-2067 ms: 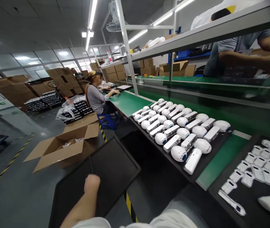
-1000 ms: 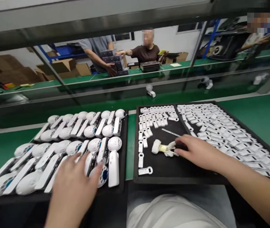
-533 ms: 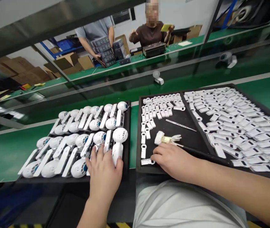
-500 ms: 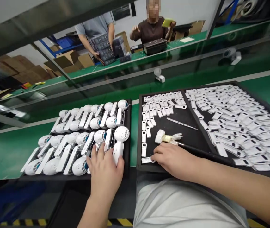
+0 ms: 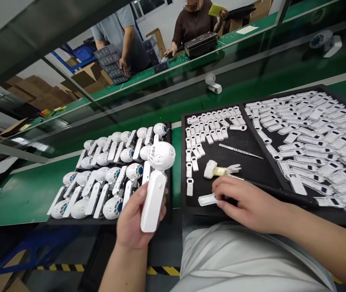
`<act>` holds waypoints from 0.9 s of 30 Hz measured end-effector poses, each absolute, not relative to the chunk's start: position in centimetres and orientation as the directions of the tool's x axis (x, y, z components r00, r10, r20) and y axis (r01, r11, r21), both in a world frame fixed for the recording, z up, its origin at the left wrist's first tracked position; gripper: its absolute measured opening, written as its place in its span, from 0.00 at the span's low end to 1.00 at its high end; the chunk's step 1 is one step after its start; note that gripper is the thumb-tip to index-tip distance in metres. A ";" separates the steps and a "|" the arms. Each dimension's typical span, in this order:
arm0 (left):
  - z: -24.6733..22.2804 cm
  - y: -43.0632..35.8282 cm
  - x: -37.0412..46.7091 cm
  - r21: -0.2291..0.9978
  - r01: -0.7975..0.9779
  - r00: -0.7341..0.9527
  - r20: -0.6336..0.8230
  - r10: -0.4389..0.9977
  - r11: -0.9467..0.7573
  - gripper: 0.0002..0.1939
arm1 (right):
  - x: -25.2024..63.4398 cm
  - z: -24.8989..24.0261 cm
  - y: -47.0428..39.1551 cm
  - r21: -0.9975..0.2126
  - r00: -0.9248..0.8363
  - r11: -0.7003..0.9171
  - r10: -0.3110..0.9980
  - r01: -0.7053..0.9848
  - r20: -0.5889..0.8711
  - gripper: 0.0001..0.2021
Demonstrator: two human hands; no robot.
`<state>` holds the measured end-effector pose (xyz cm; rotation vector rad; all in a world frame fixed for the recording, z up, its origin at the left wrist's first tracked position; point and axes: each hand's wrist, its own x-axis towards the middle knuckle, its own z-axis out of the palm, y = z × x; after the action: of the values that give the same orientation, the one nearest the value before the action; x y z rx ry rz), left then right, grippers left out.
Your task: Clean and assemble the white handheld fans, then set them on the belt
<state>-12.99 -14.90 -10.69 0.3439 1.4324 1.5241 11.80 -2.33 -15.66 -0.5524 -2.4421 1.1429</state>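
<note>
My left hand point(image 5: 133, 223) is closed around the flat body of a white security camera point(image 5: 154, 200), which stands upright with its round head at the top. It is raised in front of the rows of similar cameras point(image 5: 92, 198) in the left tray. Over the near part of the right tray, my right hand point(image 5: 246, 202) pinches one end of a white plastic cover point(image 5: 207, 199), its other end pointing left. Just beyond those fingers lie a white-and-yellow bundle point(image 5: 220, 171), a thin metal shaft with a black handle point(image 5: 278, 192), and metal tweezers point(image 5: 241, 151).
Rows of small white covers point(image 5: 208, 125) line the right tray's left section; many more point(image 5: 319, 138) fill its right section. Two white cameras point(image 5: 214, 84) stand farther back on the green bench. Two people work at the opposite bench, behind a metal frame.
My left hand has taken a camera from the tray's near right corner and lifted it. My right hand has pulled the cover inward, away from the tray's left edge. The view has shifted slightly.
</note>
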 end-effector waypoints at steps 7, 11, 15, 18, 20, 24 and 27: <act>-12.8 -11.5 -8.4 0.637 -0.722 -0.037 -0.423 0.905 0.268 0.22 | 14.6 -13.5 -3.5 -0.930 -0.606 0.280 0.791 0.238 0.083 0.09; -13.0 -10.0 -6.1 0.781 -0.554 -0.104 -0.409 0.906 0.289 0.24 | 14.2 -12.1 -3.6 -0.977 -0.526 0.084 0.850 0.198 -0.034 0.07; -13.6 -9.5 -4.4 0.842 -0.454 -0.132 -0.388 0.912 0.292 0.33 | 12.9 -12.5 -3.5 -0.968 -0.433 -0.232 0.866 0.095 -0.250 0.13; -14.3 -9.7 -3.7 0.900 -0.353 -0.179 -0.333 0.926 0.255 0.36 | 12.1 -13.3 -3.4 -0.948 -0.391 -0.317 0.877 -0.035 -0.279 0.14; -14.6 -9.8 -3.3 0.935 -0.283 -0.155 -0.262 0.952 0.212 0.38 | 11.7 -13.6 -3.4 -0.934 -0.372 -0.346 0.881 -0.090 -0.291 0.13; -14.5 -10.1 -2.7 0.980 -0.152 -0.112 -0.145 0.983 0.127 0.44 | 11.0 -14.0 -3.6 -0.930 -0.350 -0.346 0.892 -0.122 -0.286 0.14; -14.4 -9.9 -2.6 0.984 -0.116 -0.151 -0.152 0.977 0.135 0.42 | 11.2 -14.3 -3.5 -0.977 -0.351 -0.205 0.921 -0.061 -0.172 0.14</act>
<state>-2.57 -9.92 -14.41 0.9448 1.3107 1.2629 11.15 -3.50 -14.34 -1.0890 -1.2892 1.6585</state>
